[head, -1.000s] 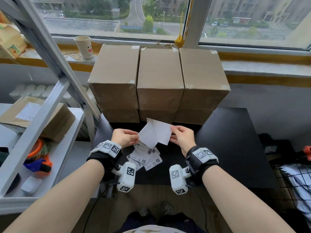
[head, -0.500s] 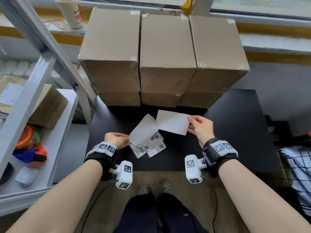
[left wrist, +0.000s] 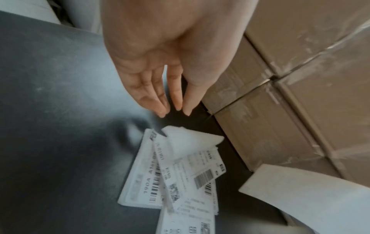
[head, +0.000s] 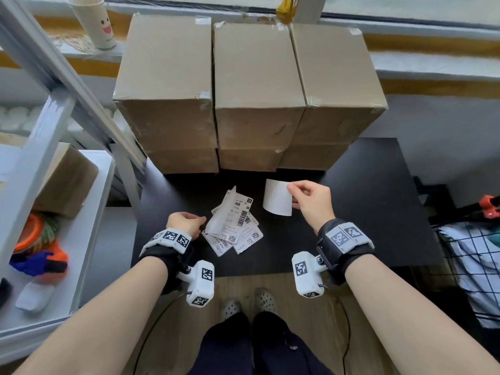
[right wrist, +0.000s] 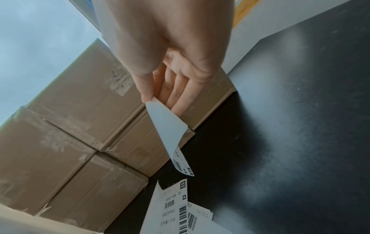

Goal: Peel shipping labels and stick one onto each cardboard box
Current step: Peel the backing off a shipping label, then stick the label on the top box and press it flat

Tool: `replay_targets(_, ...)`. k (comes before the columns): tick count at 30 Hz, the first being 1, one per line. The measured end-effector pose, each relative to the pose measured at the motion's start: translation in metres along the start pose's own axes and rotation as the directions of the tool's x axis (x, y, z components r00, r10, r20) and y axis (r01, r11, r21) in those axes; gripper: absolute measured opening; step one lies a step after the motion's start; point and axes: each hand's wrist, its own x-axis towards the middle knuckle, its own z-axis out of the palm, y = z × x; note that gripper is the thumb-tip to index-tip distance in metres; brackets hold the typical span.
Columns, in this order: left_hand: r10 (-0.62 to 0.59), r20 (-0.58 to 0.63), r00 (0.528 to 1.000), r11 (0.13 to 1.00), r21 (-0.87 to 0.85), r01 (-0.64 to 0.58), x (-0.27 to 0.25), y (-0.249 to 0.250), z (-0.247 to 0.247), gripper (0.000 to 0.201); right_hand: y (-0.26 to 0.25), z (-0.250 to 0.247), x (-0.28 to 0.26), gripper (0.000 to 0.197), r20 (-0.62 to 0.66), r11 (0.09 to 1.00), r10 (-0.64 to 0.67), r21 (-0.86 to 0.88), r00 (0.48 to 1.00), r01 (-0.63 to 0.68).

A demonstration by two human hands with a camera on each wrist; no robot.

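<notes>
Six cardboard boxes (head: 257,85) stand in two layers of three at the back of the black table (head: 378,212); they also show in the right wrist view (right wrist: 76,129). My right hand (head: 292,197) pinches one corner of a peeled white label (head: 277,197) between thumb and fingers, in front of the lower boxes; the label (right wrist: 170,128) hangs down, curling. My left hand (head: 201,220) hovers with straight fingers (left wrist: 176,98) and holds nothing. Just right of it lies a pile of printed labels (head: 235,228) with a blank backing sheet (left wrist: 190,139) on top.
A white shelf unit (head: 81,239) stands at the left with a cardboard box (head: 67,180) and an orange tape dispenser (head: 40,255). A paper cup (head: 94,21) sits on the sill. A wire basket (head: 465,266) with cloth is at the right.
My left hand has let go of the backing sheet, which now lies on the label pile. My right hand has carried the peeled label off to the right. The head view tilted down.
</notes>
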Motion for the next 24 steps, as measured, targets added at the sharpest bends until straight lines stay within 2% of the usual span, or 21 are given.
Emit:
replay_targets(3,0.115,0.120,0.986,0.993,-0.030,-0.112,-0.024,0.026,0.004,0.018,-0.010,0.001,-0.008,0.010,0.019,0.998,-0.058,-0.006,0.998,0.058)
replay_targets(5,0.194,0.231,0.953,0.980,-0.083,-0.179,-0.047,0.049,0.010,0.018,-0.020,0.001,-0.013,0.010,0.034,0.995,-0.095,0.000,0.995,0.095)
replay_targets(9,0.263,0.355,0.897,0.962,-0.167,-0.216,-0.093,0.097,0.023,0.025,-0.038,0.001,-0.022,0.012,0.033,0.987,-0.161,0.002,0.986,0.161)
replay_targets(15,0.271,0.298,0.915,0.961,-0.129,-0.243,-0.124,0.133,0.017,0.039,-0.066,-0.006,-0.040,0.014,0.117,0.958,-0.283,-0.017,0.952,0.287)
replay_targets(20,0.249,0.314,0.916,0.965,-0.004,-0.262,-0.143,0.145,0.005,0.022,-0.076,-0.009,-0.059,0.013,0.177,0.925,-0.364,-0.044,0.914,0.377)
replay_targets(24,0.289,0.303,0.908,0.951,0.015,-0.308,-0.154,0.149,0.000,0.010,-0.079,-0.011,-0.069,0.015,0.215,0.910,-0.381,-0.085,0.899,0.406)
